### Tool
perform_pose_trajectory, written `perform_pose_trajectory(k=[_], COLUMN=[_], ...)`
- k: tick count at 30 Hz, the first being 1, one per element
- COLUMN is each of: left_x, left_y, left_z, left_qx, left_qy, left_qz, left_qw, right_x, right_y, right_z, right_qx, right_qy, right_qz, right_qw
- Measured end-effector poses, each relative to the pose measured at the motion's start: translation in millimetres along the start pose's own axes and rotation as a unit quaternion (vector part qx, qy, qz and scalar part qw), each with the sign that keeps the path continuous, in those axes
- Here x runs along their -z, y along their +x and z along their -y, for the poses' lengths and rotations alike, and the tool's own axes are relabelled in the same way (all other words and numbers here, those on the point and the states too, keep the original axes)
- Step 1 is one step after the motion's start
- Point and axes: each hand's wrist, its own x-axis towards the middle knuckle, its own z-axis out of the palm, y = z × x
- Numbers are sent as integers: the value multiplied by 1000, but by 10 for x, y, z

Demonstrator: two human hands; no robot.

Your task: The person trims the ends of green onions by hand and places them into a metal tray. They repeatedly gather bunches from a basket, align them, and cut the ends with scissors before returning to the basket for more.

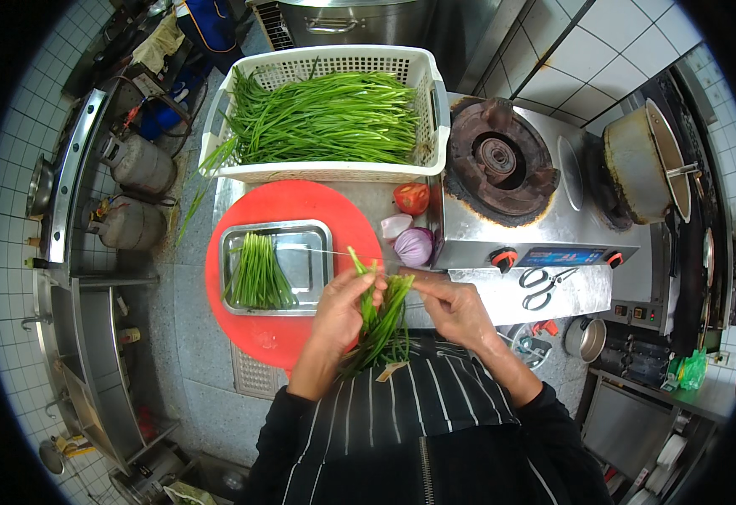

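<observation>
A small bunch of green garlic chives (384, 325) hangs between my two hands, close to my striped apron. My left hand (347, 303) grips some of its stems near their ends. My right hand (455, 309) is at the bunch's right side with its index finger stretched to the stem ends; whether it pinches any is unclear. Left of my hands, a steel tray (311, 300) sits on a round red cutting board (267, 344), with cut chives (257, 271) lying in its left half. Beyond the board, a white plastic basket (324, 170) holds many long chives (330, 117).
A tomato piece (411, 198), a pink shallot-like piece (396, 225) and a red onion (413, 247) lie right of the board. A knife (368, 255) reaches across the board's edge. Scissors (546, 288) lie before the gas stove (469, 243). A large pot (639, 167) stands farther right.
</observation>
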Motion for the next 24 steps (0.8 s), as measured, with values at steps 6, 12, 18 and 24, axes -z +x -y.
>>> perform_pose_trajectory(k=[6,12,18,24], left_x=[-59,-53,27,82], left_y=[9,16,-18,-21], left_z=[107,-21,-91,-83], left_qx=[-54,-198,-100,-66], left_qy=[73,181,156,125], left_qz=[-37,-91,23,14], left_qw=[995,959,982,990], right_x=[-31,86,38,72], right_y=[29,65,80,99], right_z=[46,8,12,99], right_qx=[5,17,10,-22], right_qy=[0,10,8,-8], right_qz=[-23,6,17,33], right_qw=[1000,1000,1000,999])
